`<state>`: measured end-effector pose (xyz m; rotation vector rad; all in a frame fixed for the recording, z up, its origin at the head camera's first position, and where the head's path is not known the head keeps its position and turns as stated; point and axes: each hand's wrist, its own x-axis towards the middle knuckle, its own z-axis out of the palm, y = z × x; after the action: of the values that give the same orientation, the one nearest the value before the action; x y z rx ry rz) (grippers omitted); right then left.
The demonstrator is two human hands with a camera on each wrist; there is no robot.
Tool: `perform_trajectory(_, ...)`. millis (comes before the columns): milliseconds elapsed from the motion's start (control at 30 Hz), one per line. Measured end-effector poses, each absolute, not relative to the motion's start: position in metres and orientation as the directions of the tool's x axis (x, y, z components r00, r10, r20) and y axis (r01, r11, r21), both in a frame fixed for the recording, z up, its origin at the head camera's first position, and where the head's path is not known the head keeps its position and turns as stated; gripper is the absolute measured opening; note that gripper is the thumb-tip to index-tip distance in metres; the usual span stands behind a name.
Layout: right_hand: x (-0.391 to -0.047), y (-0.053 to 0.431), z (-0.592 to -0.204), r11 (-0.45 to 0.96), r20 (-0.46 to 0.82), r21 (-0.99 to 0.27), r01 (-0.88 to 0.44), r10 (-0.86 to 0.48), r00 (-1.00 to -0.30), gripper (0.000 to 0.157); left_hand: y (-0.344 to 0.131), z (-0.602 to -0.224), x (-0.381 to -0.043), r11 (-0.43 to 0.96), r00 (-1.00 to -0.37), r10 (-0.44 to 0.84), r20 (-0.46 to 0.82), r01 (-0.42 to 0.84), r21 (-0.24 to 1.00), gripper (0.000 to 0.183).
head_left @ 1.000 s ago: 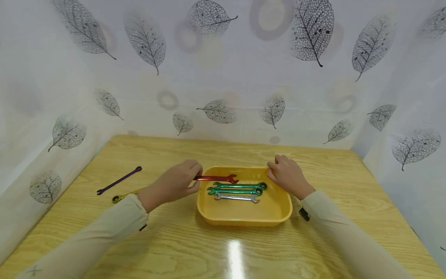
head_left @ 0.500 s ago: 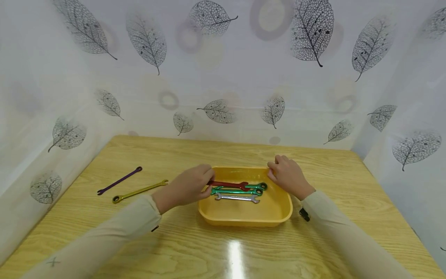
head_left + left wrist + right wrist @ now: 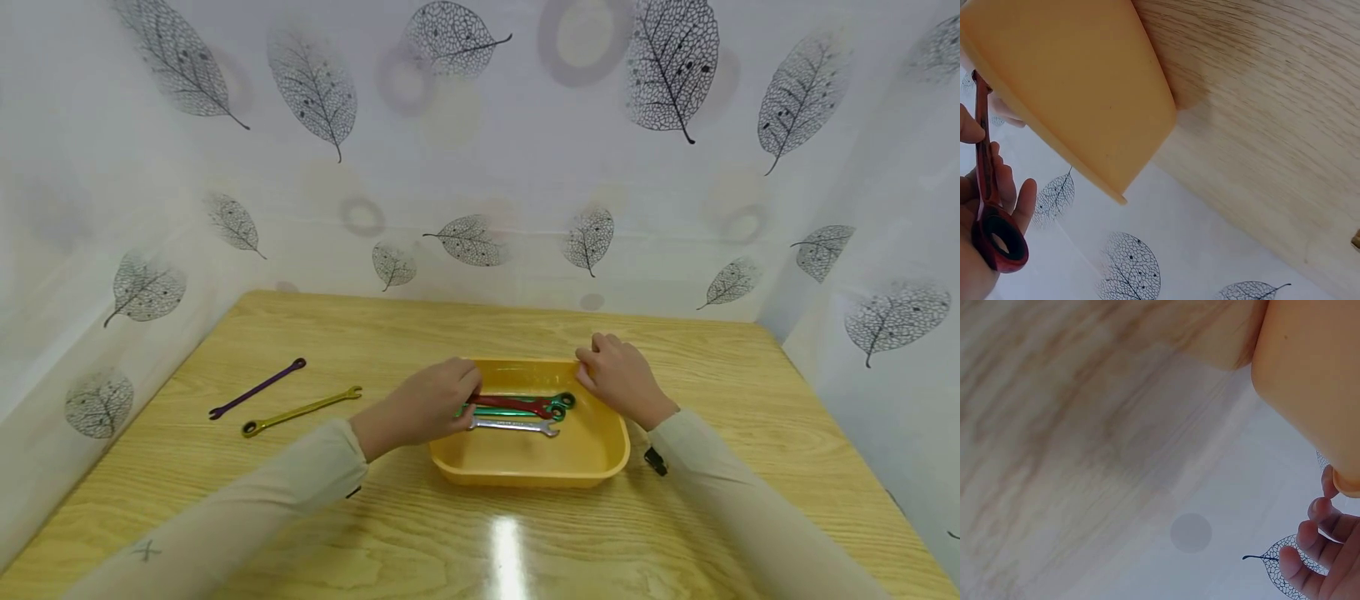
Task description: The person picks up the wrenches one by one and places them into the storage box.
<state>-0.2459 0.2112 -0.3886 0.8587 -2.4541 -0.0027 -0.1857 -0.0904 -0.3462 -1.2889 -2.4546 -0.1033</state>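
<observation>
My left hand (image 3: 431, 402) reaches over the left side of a yellow plastic tray (image 3: 525, 481) and grips a red combination wrench (image 3: 513, 404). The wrench's open end points right, above the wrenches in the tray. In the left wrist view, thumb and fingers hold the red shaft (image 3: 984, 162), its ring end near the palm. Two green ratchet wrenches (image 3: 551, 400) and a silver open-ended wrench (image 3: 510, 425) lie in the tray, partly covered by the red one and the hand. My right hand (image 3: 621, 382) pinches the tray's far right corner; the right wrist view shows fingers at the rim (image 3: 1347, 487).
Left of the tray, a purple wrench (image 3: 257, 389) and a yellow-green ratchet wrench (image 3: 303, 410) lie on the wood-grain table (image 3: 375, 542). A leaf-printed curtain (image 3: 510, 167) surrounds the table's back and sides.
My left hand has moved right and slightly down with the red wrench, from the tray's left edge to over the green wrenches. The yellow-green wrench is uncovered. My right hand stays put.
</observation>
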Motion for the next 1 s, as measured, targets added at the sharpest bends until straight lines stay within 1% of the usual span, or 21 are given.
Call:
perform_trajectory(367,-0.246,0.212,-0.39,0.801,0.474,0.167,-0.575,-0.576,-0.666,0.01,-0.073,-0.354,-0.186,0.588,-0.523,0.781,0.342,0.8,-0.12,0.011)
perform_trajectory(433,-0.246,0.212,-0.39,0.801,0.472,0.163,-0.576,-0.576,-0.667,0.01,-0.069,-0.356,-0.185,0.594,-0.534,0.778,0.33,0.797,-0.112,0.011)
perform_trajectory(600,-0.246,0.212,-0.389,0.802,0.467,0.164,-0.575,-0.577,-0.671,0.012,-0.06,-0.358,-0.185,0.609,-0.566,0.772,0.288,0.788,-0.084,0.012)
perform_trajectory(833,-0.246,0.212,-0.388,0.802,0.457,0.164,-0.575,-0.578,-0.676,0.012,-0.049,-0.36,-0.185,0.606,-0.58,0.781,0.231,0.793,-0.058,0.011)
perform_trajectory(1000,-0.246,0.213,-0.388,0.8,0.457,0.161,-0.578,-0.579,-0.675,0.012,-0.041,-0.362,-0.187,0.607,-0.591,0.789,0.171,0.792,-0.065,0.011)
